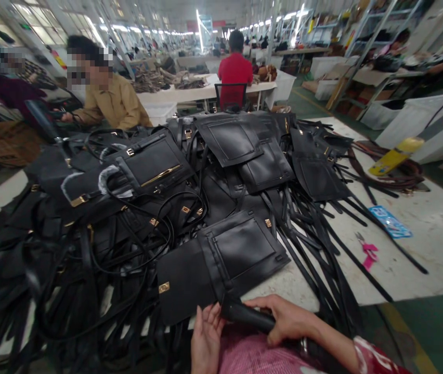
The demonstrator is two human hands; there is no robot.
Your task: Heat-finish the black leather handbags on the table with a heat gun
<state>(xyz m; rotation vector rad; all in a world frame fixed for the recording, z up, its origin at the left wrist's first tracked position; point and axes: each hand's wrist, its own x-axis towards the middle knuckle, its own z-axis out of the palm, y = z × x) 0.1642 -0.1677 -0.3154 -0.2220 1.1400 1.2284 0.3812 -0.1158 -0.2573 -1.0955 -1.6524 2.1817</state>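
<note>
At the table's near edge, my right hand (286, 318) is closed round a rolled or folded black leather piece (250, 315). My left hand (207, 332) is beside that piece's left end, palm up with its fingers slightly curled and apart. Just beyond both hands lies a flat black bag panel (245, 246) with a stitched pocket; its flap (186, 278) has a gold clasp at the left. A large pile of black bag parts (155, 161) with straps and gold buckles covers the middle and left.
On the right of the pale table (435, 254) are pink-handled snippers (369, 254), a blue packet (391, 222), a yellow bottle (396, 156) and coiled brown straps (412, 176). Black straps hang over the near edge. People sit beyond the table, one in tan (116, 101), one in red (235, 70).
</note>
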